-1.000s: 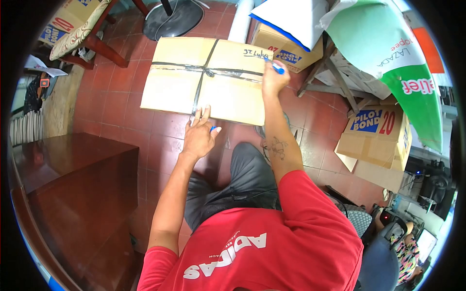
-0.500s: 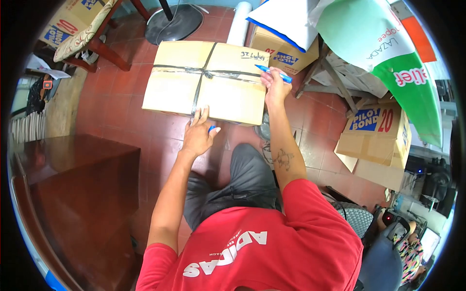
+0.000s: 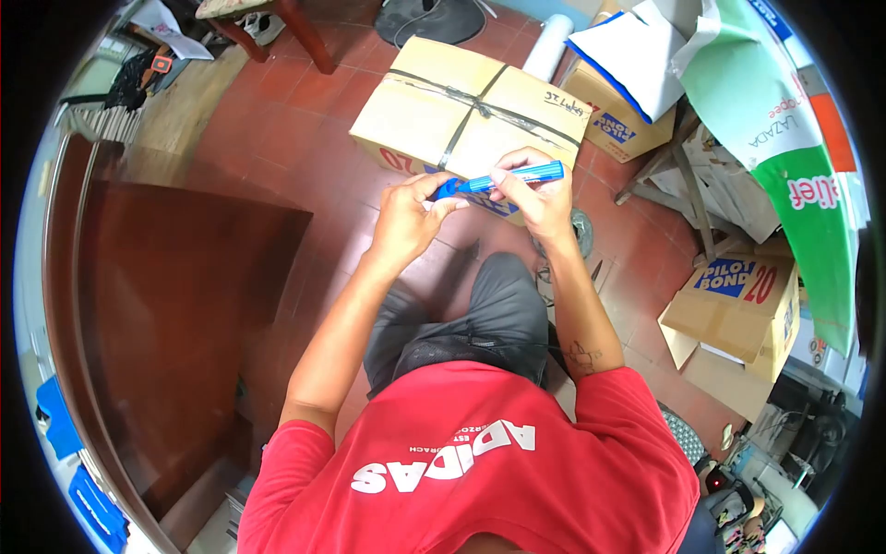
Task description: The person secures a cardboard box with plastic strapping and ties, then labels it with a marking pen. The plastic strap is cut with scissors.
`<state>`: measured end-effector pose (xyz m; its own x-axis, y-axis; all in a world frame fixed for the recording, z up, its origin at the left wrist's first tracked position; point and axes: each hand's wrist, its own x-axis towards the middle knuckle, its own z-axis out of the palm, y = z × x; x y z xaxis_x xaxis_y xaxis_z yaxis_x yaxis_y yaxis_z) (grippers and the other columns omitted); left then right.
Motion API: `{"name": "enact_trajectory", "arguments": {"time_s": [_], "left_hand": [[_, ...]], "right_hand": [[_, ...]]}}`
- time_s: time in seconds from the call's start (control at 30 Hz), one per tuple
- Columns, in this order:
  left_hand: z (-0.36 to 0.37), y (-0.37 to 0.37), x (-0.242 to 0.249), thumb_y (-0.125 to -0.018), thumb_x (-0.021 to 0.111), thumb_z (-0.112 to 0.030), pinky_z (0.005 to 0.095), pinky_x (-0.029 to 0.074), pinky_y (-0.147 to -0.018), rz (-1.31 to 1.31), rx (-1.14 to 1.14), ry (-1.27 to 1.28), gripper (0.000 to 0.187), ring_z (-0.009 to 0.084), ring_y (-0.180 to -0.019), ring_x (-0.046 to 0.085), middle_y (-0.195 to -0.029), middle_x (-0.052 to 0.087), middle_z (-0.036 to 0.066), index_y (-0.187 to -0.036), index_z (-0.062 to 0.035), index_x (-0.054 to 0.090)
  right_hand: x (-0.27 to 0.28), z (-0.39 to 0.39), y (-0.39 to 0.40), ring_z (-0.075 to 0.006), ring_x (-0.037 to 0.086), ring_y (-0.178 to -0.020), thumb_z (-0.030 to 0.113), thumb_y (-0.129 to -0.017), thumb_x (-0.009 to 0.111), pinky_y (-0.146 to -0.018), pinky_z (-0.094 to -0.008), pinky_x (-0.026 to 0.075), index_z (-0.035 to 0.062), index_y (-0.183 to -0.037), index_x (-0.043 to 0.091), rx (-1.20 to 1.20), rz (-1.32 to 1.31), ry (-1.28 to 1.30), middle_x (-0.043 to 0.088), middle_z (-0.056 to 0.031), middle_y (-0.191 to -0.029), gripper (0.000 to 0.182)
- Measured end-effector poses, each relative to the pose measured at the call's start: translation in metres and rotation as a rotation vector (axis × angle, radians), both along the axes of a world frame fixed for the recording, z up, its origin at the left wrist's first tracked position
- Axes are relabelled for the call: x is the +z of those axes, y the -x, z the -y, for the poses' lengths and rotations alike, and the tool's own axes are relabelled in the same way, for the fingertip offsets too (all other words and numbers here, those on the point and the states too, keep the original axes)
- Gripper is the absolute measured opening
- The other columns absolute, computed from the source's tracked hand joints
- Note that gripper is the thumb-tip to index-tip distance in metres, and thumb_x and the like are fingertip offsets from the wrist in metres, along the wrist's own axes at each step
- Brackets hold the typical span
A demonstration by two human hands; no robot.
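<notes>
A blue marker (image 3: 517, 177) lies across the fingers of my right hand (image 3: 540, 198), which is shut on it. Its tip end meets a blue cap (image 3: 447, 190) pinched by my left hand (image 3: 411, 217). Both hands are in front of my lap, above the near side of a cardboard box (image 3: 443, 88). Black strapping (image 3: 482, 108) crosses the box and is knotted at the middle of its top. Dark handwriting (image 3: 560, 100) shows near the top's right corner. My hands partly cover the printed near side.
A dark brown wooden cabinet (image 3: 175, 277) stands at the left. Other cartons are at the right, one an open Pilot Bond box (image 3: 738, 300), another carton (image 3: 614, 120) beside a white roll (image 3: 549, 46). A green-and-white sheet (image 3: 794, 157) hangs over a wooden stand (image 3: 692, 180).
My left hand has left the box edge, and my right hand has come back from the writing. Marker and cap are now together. The view has shifted, so the box appears tilted.
</notes>
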<state>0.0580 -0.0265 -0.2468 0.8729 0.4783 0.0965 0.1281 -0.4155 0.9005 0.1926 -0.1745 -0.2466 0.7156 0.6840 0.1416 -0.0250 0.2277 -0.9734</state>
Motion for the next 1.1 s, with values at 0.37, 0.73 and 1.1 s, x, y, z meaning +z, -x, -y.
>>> {"name": "enact_trajectory", "arguments": {"time_s": [0.37,0.73,1.1], "left_hand": [[0.019,0.057,0.044,-0.081,0.070,-0.002,0.0380,0.051,-0.066,0.146,-0.177,-0.192,0.021,0.0349,-0.075,0.068,-0.086,0.069,0.020,-0.102,-0.0005,0.071],[0.007,0.085,0.128,-0.075,0.076,0.002,0.0324,0.054,-0.078,0.143,-0.075,-0.243,0.050,0.0223,-0.090,0.070,-0.113,0.069,0.018,-0.123,-0.0009,0.065],[-0.160,0.253,0.230,-0.093,0.066,0.000,0.0303,0.053,-0.094,0.101,0.393,-1.350,0.030,0.0195,-0.111,0.066,-0.121,0.069,0.011,-0.123,0.0026,0.065]], "right_hand": [[0.034,0.006,0.055,-0.0112,0.067,-0.065,0.008,-0.084,0.075,-0.058,-0.0261,0.055,0.0010,-0.084,0.068,0.193,0.047,0.036,0.069,-0.0068,-0.074,0.010],[0.147,0.034,0.016,-0.0164,0.065,-0.091,0.004,-0.080,0.078,-0.083,-0.0312,0.052,0.0007,-0.095,0.069,0.137,0.714,-0.104,0.069,-0.0100,-0.097,0.018],[0.270,0.185,-0.294,-0.0284,0.072,-0.091,0.041,-0.089,0.067,-0.083,-0.0358,0.054,0.0186,-0.108,0.076,-0.815,1.580,0.836,0.074,-0.0116,-0.100,0.031]]}}
